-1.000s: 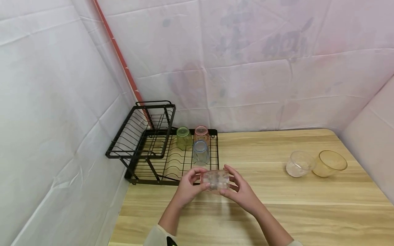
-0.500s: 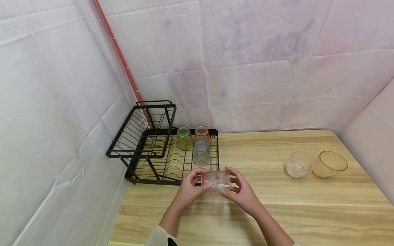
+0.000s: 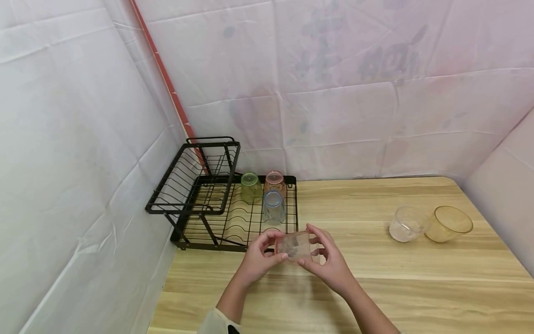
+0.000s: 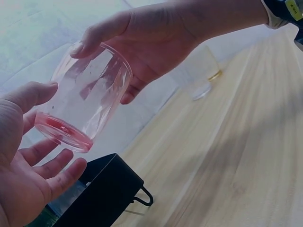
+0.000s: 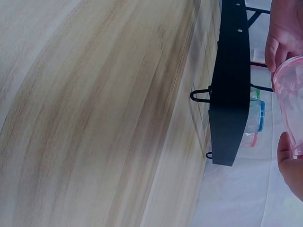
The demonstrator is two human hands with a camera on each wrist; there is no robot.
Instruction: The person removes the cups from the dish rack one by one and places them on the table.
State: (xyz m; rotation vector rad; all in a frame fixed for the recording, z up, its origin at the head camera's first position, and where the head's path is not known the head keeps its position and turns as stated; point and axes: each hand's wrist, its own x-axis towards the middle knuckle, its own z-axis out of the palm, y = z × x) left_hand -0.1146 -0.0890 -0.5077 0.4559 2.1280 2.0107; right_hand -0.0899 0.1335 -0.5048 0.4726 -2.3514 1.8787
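Observation:
A clear, pink-tinted drinking glass [image 3: 294, 246] lies sideways in the air between both hands, in front of the rack. My left hand [image 3: 258, 259] holds its pink base end, thumb on the near side and fingers behind. At the other end my right hand [image 3: 331, 264] grips the rim, thumb below and fingers along the far side. The left wrist view shows the thick pink base of the glass [image 4: 87, 94] tipped down toward the left palm. Only part of the glass [image 5: 292, 99] enters the right wrist view.
A black two-tier dish rack [image 3: 231, 248] stands at the left. Upside down on its lower tier are a green glass [image 3: 250, 189], a pink glass [image 3: 275, 178] and a blue-rimmed glass [image 3: 274, 208]. A clear bowl [image 3: 406, 227] and an amber bowl [image 3: 448, 227] sit at the right.
The glass has turned slightly between my hands, and its right end now shows past the right fingers. Both hands stay almost in place; the rack and the other glassware have not moved.

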